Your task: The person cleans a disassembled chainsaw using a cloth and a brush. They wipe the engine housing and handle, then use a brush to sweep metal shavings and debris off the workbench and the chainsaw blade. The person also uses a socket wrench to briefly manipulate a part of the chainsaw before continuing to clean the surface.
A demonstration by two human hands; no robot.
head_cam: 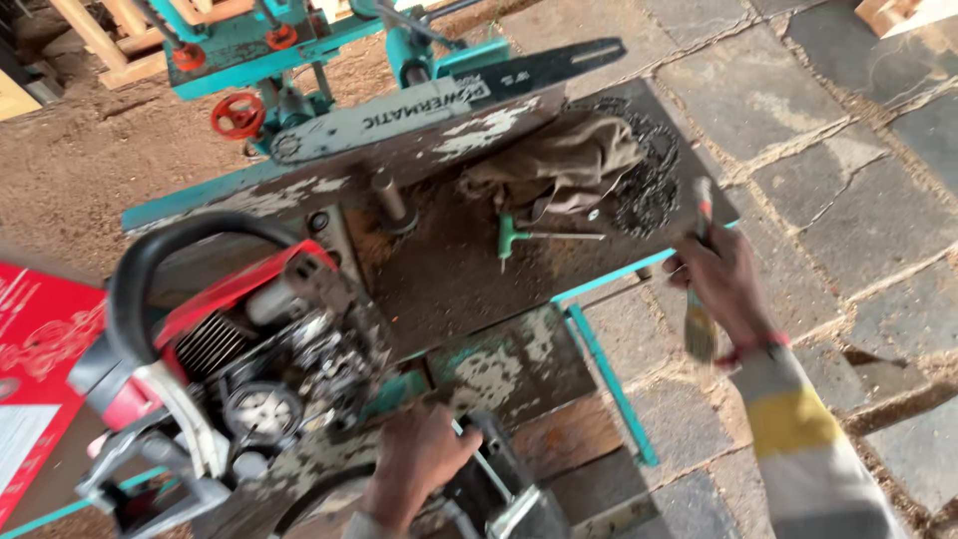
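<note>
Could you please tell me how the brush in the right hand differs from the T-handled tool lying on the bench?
The brush is held off the bench in the right hand, bristles down; the T-handled tool lies flat on the bench, untouched. The brush ends in wide bristles; the tool ends in a thin metal shaft. The tool's handle is green, the brush's pale. Both are slim hand tools.

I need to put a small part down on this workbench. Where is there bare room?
The bench top is bare between the engine and the green T-handled tool. It is crowded farther back: cloth, saw chain, guide bar. The near-left is filled by the engine.
</note>
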